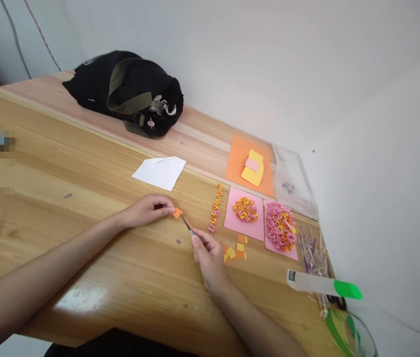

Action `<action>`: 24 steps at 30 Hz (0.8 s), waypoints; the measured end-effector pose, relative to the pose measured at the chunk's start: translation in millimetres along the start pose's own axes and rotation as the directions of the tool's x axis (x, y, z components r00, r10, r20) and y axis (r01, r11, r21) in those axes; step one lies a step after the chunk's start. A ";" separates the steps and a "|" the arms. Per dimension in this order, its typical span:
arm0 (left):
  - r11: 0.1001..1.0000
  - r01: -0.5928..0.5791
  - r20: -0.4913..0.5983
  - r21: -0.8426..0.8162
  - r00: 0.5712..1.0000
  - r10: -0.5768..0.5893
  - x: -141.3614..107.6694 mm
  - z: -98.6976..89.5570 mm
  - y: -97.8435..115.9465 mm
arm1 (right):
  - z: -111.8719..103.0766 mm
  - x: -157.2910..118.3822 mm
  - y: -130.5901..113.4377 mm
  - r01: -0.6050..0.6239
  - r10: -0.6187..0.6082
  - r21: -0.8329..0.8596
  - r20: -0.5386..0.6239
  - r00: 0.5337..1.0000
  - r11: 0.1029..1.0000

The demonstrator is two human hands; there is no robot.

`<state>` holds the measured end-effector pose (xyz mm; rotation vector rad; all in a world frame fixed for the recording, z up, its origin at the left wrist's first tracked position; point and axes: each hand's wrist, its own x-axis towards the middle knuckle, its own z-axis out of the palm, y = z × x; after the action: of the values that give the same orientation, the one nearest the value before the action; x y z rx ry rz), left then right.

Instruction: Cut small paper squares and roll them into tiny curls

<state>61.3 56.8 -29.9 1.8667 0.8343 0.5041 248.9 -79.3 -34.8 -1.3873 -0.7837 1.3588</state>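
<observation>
My left hand (150, 210) pinches a small orange paper piece (177, 212) between thumb and fingertips, just above the wooden table. In my right hand (208, 255) is a slim, dark-tipped tool (186, 223), held like a pen, its exact kind unclear. The tool's tip meets the right edge of the orange piece. Beside my right hand lie several small orange and yellow paper pieces (231, 253), partly hidden by that hand. A line of tiny orange and pink curled bits (215, 208) runs beyond it.
Two pink sheets (230, 218) carry heaps of tiny curled bits. Behind them lies an orange sheet (232, 163) with yellow and pink paper. A white paper (161, 173) and a black bag (98, 82) lie farther back. At right are a green-capped bottle (312, 282) and thin strips (312, 250).
</observation>
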 end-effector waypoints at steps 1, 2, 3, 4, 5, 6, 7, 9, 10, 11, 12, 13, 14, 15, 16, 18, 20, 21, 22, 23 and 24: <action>1.000 -0.004 0.001 0.004 1.000 0.004 0.2 0.0 -0.3 | 0.2 -0.1 -0.4 0.001 -0.001 0.001 -0.002 1.000 1.000; 1.000 -0.009 0.000 0.010 1.000 0.009 0.4 0.0 -0.7 | 0.3 0.0 -0.5 0.001 -0.001 0.001 -0.003 1.000 1.000; 1.000 -0.013 0.000 0.017 1.000 0.013 0.5 0.0 -1.0 | 0.3 0.0 -0.5 0.002 -0.002 -0.001 -0.001 1.000 1.000; 1.000 -0.018 -0.002 0.025 1.000 0.018 0.6 -0.1 -1.2 | 0.2 0.1 -0.3 0.004 -0.004 -0.004 0.002 1.000 1.000; 0.999 -0.022 -0.002 0.033 1.000 0.022 0.7 -0.2 -1.4 | 0.1 0.3 -0.1 0.007 -0.007 -0.009 0.006 1.000 1.000; 0.999 -0.026 0.001 0.042 1.000 0.026 0.7 -0.3 -1.4 | 0.0 0.4 0.3 0.012 -0.011 -0.013 0.011 1.000 1.000; 0.998 -0.030 0.003 0.048 1.000 0.030 0.8 -0.4 -1.4 | -0.2 0.6 0.7 0.016 -0.016 -0.015 0.015 1.000 1.000; 0.998 -0.041 0.009 0.057 0.999 0.040 0.8 -0.6 -1.5 | -0.6 1.1 1.5 0.021 -0.021 -0.016 0.017 1.000 1.000; 0.997 -0.048 0.012 0.059 0.999 0.048 0.8 -0.7 -1.6 | -0.8 1.2 1.8 0.024 -0.024 -0.018 0.017 1.000 1.000; 0.996 -0.059 0.017 0.062 0.998 0.058 0.8 -0.8 -1.8 | -0.9 1.4 2.1 0.028 -0.028 -0.020 0.018 0.999 0.999; 0.995 -0.072 0.022 0.066 0.997 0.070 0.8 -1.0 -2.1 | -1.1 1.4 2.3 0.034 -0.034 -0.025 0.019 0.999 0.999; 0.994 -0.084 0.028 0.070 0.996 0.082 0.8 -1.2 -2.5 | -1.2 1.4 2.5 0.042 -0.041 -0.032 0.021 0.999 0.999; 0.993 -0.096 0.034 0.074 0.995 0.094 0.8 -1.4 -2.9 | -1.4 1.4 2.6 0.050 -0.049 -0.039 0.023 0.999 0.998; 0.991 -0.106 0.038 0.076 0.994 0.104 0.8 -1.7 -3.3 | -1.5 1.3 2.6 0.057 -0.055 -0.046 0.024 0.998 0.997; 0.991 -0.113 0.042 0.076 0.993 0.111 0.7 -1.9 -3.7 | -1.5 1.3 2.6 0.062 -0.061 -0.052 0.025 0.998 0.997; 0.990 -0.124 0.048 0.074 0.992 0.121 0.7 -2.5 -4.1 | -1.5 1.1 2.4 0.068 -0.066 -0.062 0.029 0.997 0.996; 0.988 -0.136 0.056 0.072 0.990 0.132 0.7 -3.0 -4.2 | -1.5 1.0 2.0 0.071 -0.069 -0.070 0.032 0.997 0.995; 0.987 -0.143 0.058 0.072 0.989 0.139 0.8 -3.2 -4.0 | -1.5 1.0 1.8 0.072 -0.070 -0.073 0.033 0.997 0.995; 0.986 -0.149 0.060 0.073 0.988 0.145 0.9 -3.3 -3.8 | -1.4 1.0 1.6 0.074 -0.072 -0.077 0.033 0.997 0.994; 0.985 -0.154 0.062 0.073 0.987 0.149 1.0 -3.4 -3.6 | -1.4 1.0 1.5 0.075 -0.073 -0.080 0.034 0.997 0.994; 0.985 -0.156 0.062 0.072 0.987 0.152 1.1 -3.4 -3.4 | -1.4 1.1 1.4 0.076 -0.073 -0.082 0.035 0.997 0.994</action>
<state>58.7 60.6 -31.6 2.0174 0.6841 0.5191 250.2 -79.0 -36.6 -1.3896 -0.9142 1.3060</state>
